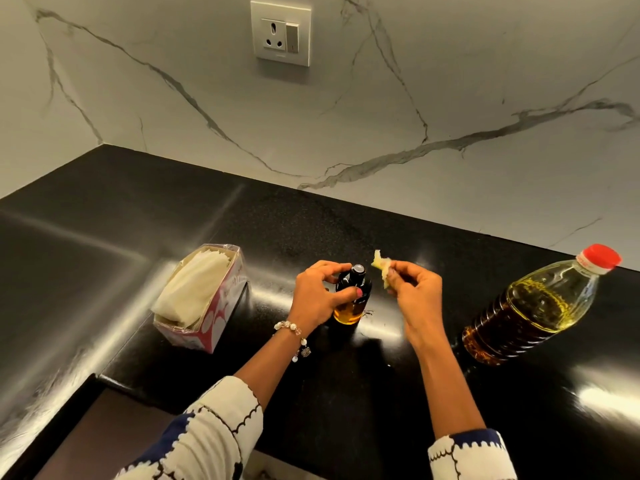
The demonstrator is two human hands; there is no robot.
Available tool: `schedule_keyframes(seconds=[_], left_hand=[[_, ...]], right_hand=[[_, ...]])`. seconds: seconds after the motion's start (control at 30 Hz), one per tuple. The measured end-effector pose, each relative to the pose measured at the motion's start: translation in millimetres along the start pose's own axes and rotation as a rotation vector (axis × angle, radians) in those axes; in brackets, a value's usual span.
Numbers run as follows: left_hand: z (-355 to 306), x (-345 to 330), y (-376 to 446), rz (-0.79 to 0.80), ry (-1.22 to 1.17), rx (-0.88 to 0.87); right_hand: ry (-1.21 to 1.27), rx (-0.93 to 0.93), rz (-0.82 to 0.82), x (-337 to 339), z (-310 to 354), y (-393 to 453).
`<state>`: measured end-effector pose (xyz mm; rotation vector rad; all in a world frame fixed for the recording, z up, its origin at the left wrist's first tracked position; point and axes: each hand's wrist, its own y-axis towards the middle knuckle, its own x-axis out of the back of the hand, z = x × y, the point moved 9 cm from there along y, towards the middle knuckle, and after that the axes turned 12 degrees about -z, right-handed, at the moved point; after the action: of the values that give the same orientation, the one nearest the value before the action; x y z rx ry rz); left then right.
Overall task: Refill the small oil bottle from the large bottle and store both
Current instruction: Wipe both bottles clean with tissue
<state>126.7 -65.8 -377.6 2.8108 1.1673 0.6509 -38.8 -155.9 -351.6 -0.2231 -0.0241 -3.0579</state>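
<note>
The small oil bottle (pixel 353 299) stood upright on the black countertop (pixel 242 220), its dark cap on, and served as the centre of the scene. The left hand (pixel 320 294) gripped it around the shoulder, fingers and thumb curled about the glass. Just right of the bottle, the right hand (pixel 414 289) pinched a crumpled, oil-yellowed tissue (pixel 382 270) beside the cap, not touching it.

Well to the right of the small bottle stood the large oil bottle (pixel 533 306), red cap on, partly filled. To the left sat an open tissue box (pixel 199 299).

Oil on the glass or fingers probably made the grip slippery; wiping hard against the neck could tip the bottle or let it slide on the glossy stone. The oily tissue might smear the counter if set down. Whether the cap was fully tightened could not be told; a loose one would leak in storage.
</note>
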Motion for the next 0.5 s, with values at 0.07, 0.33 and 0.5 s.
schedule_keyframes(seconds=[0.07, 0.33, 0.5], left_hand=[[0, 0, 0, 0.000, -0.003, -0.009], [-4, -1, 1, 0.003, 0.023, -0.070], [-5, 0, 2, -0.002, 0.033, -0.090]], right_hand=[[-0.089, 0.085, 0.097, -11, 14, -6], [-0.397, 0.283, 0.055, -30, 14, -21], [-0.594, 0.245, 0.121, -35, 1, -20]])
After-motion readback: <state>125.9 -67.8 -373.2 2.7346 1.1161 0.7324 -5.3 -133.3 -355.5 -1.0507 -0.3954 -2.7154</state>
